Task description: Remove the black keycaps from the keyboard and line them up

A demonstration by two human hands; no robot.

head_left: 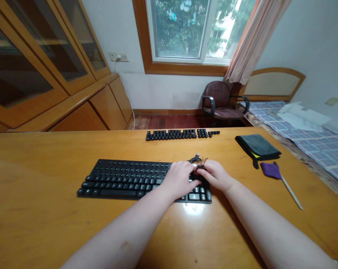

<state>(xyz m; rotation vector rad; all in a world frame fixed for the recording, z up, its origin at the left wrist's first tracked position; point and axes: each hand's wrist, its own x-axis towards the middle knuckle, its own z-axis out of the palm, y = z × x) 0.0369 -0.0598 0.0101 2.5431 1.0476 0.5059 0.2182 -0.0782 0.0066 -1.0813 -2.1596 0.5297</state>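
A black keyboard (121, 183) lies on the wooden table, its upper key rows bared to their switches and keycaps still on the lower rows. My left hand (178, 180) rests over the right part of the keyboard, thumb apart from the other fingers. Close beside it, my right hand (216, 175) is closed around a small dark brown object (202, 164) with thin tips pointing up, above the number pad. Its kind I cannot make out, as the fingers cover most of it. Behind the hands lies a coiled black cable (195, 159).
Loose black keycaps (171, 135) stand in rows at the table's far edge. On the right are a folded dark grey cloth (258, 145) and a brush with a purple cover (271, 170) and pale handle. Beyond the table stand a chair (218, 99) and a bed (306, 130).
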